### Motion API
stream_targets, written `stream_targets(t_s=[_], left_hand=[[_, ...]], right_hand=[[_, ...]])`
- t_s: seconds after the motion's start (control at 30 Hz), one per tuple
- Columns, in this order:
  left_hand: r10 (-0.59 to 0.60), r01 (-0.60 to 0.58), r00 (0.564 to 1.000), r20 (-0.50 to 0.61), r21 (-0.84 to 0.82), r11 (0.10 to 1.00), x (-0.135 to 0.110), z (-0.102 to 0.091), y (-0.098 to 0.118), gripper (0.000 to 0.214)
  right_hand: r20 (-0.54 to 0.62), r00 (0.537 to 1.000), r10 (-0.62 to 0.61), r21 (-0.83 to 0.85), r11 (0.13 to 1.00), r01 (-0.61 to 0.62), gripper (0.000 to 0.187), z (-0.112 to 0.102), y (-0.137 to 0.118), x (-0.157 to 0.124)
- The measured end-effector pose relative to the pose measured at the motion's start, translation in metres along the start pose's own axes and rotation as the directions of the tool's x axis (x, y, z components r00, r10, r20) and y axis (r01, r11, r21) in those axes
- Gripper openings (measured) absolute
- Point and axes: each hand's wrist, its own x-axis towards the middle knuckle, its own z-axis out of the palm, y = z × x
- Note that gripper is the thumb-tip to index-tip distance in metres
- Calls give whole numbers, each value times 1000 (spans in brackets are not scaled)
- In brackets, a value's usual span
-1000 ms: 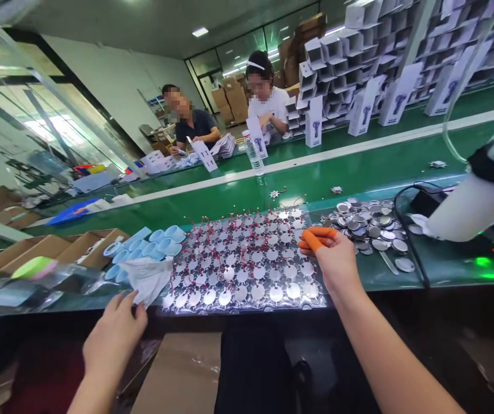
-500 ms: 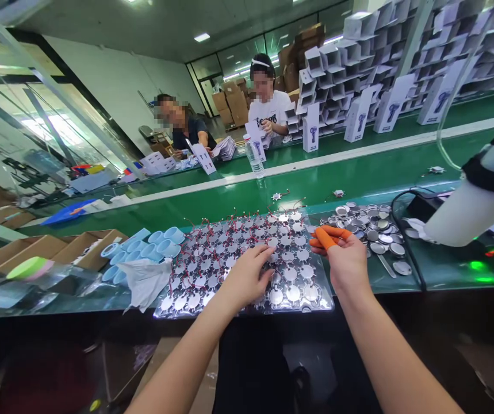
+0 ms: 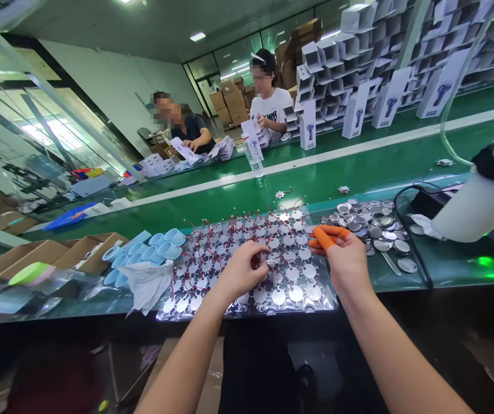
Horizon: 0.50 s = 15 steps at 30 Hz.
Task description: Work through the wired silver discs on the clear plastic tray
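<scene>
My left hand (image 3: 242,270) is over the middle of a sheet of star-shaped metal LED boards (image 3: 290,293) with red wires, its fingertips pinched on a small shiny metal part (image 3: 270,261). My right hand (image 3: 345,261) rests at the sheet's right edge, its fingers closed together in orange finger cots (image 3: 326,237). Nothing shows between them. Just beyond that hand lies a pile of round metal discs (image 3: 365,224). The sheet sits on a lit glass-topped bench.
Blue cups (image 3: 154,247) and a crumpled white plastic sheet (image 3: 147,284) lie left of the boards, before a cardboard box (image 3: 52,256). A white cylinder (image 3: 477,201) intrudes at right. Beyond a green conveyor belt (image 3: 316,184), two co-workers (image 3: 188,129) sit among white boxes.
My left hand has come in from the lower left onto the boards and now pinches the metal part. It has let go of the white plastic sheet, and my right hand has barely moved.
</scene>
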Motion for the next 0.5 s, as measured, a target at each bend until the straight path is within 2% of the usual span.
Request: stream_targets(t_s=[0.1,0.17,0.27,0.33,0.37,0.43,0.5], left_hand=[[-39,29,993,-109,-91,995,-13,-2,-8,19],[-134,97,980,-150,-227,969,-23,-1,-12,18],[-333,259,940,-68,-490,833,-42,1,-17,26],[-407,337,913,-7,-549,765,-56,2,-22,32],[-421,347,907,-28,-517,782,-63,3,-24,32],[-391,316,902,-183,-339,886,-77,3,-27,27],[-255,239,903,-347,-87,967,-87,2,-25,23]], right_hand=[[17,1000,-4,-21,1000,4,41,1,2,-2],[23,1000,5,-36,999,-4,41,1,5,-3],[38,999,36,-64,997,-34,40,4,10,-6],[70,996,63,-101,993,-56,40,6,14,-9],[94,993,77,-126,990,-65,39,7,17,-11],[149,983,108,-179,981,-81,38,10,21,-16],[188,973,136,-222,971,-93,37,12,24,-20]])
